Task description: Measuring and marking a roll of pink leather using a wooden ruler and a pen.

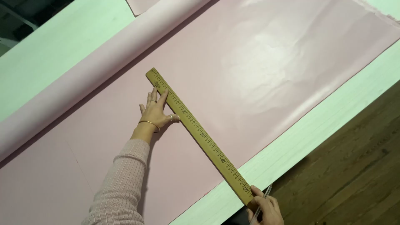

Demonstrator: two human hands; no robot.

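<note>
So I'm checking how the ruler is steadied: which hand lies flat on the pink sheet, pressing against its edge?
The left hand, spread flat beside the wooden ruler. The right hand grips the ruler's near end.

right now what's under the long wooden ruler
The long wooden ruler lies flat on the unrolled pink sheet, its near end over the pale green table. The left hand presses it; the right hand holds its near end. Any marks beneath it are covered.

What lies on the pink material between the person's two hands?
In the head view, the wooden ruler spans that stretch, lying flat on the pink sheet. The left hand presses it near its far end; the right hand holds its near end.
</note>
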